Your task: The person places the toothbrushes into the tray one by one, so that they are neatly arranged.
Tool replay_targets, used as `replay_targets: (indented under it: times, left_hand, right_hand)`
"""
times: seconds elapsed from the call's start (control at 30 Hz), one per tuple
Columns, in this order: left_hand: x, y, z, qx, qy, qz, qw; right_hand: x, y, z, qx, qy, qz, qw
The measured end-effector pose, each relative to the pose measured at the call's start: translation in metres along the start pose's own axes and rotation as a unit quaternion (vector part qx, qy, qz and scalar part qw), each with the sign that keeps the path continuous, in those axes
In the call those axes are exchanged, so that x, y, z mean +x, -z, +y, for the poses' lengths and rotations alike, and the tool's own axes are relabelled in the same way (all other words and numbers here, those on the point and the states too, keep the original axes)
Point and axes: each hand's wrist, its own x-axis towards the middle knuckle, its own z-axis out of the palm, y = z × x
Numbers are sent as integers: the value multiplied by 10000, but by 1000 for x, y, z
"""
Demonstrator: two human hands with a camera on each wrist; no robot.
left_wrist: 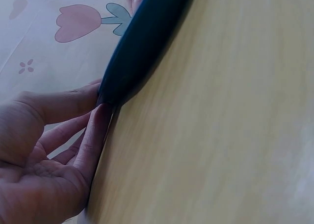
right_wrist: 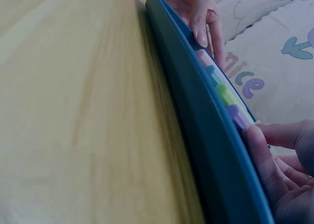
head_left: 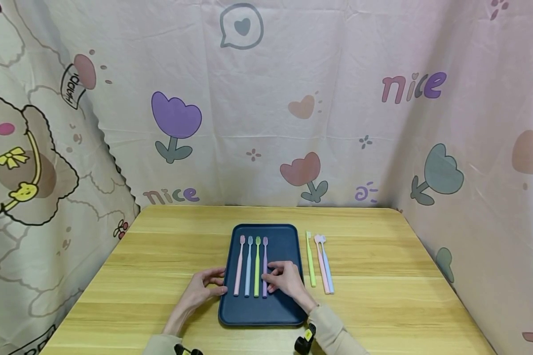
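Note:
On the table lies a dark blue tray (head_left: pixel 284 310). Side by side in it, heads away from me, are a pink toothbrush (head_left: pixel 238 271), a blue toothbrush (head_left: pixel 248 268), a green toothbrush (head_left: pixel 257 268) and a purple toothbrush (head_left: pixel 265 256). My right hand (head_left: pixel 288 281) pinches the purple toothbrush by its lower handle; in the right wrist view the thumb meets the purple handle end (right_wrist: pixel 237 117). At the tray's left edge my left hand (head_left: pixel 201 291) holds the rim with thumb and fingers, also seen close up in the left wrist view.
Right of the tray, on the wooden table (head_left: pixel 382 276), lie another green toothbrush (head_left: pixel 310 261), another pink toothbrush (head_left: pixel 322 266) and another blue toothbrush (head_left: pixel 327 266). The latter two nearly touch. A patterned curtain (head_left: pixel 257 98) hangs behind the table and along both sides.

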Motion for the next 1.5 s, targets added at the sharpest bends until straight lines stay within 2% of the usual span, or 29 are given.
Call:
replay_targets:
  times: [0.3,0.47,0.53,0.63,0.77,0.87,0.97,1.1,1.5]
  left_hand:
    - [0,0,-2,-10,-3,-15,10000]
    - [0,-1,-2,6,30,1,10000]
    - [0,-1,-2,-2,21,9,10000]
    - [0,-1,-2,17,-11,-11,10000]
    - [1,-1,-2,55,-22,-8,10000]
    - [1,-1,-2,46,-4,19,10000]
    - [1,0,-3,50,-5,37,10000]
    - [1,0,-2,43,9,43,10000]
    - [2,0,-1,41,-6,31,10000]
  right_hand:
    - [-2,2,3,134,38,3,9999]
    - [-7,18,0,216,229,244,9992]
    - [-11,29,-1,198,314,492,9981]
    - [-18,51,2,96,364,1111,9931]
    - [-25,84,18,-217,443,2096,9765]
    - [-29,106,31,-458,418,2536,9653]
    - [-32,124,41,-553,294,2603,9635]
    - [-36,138,50,-585,133,2464,9673]
    - [-39,142,52,-748,-204,2097,9747]
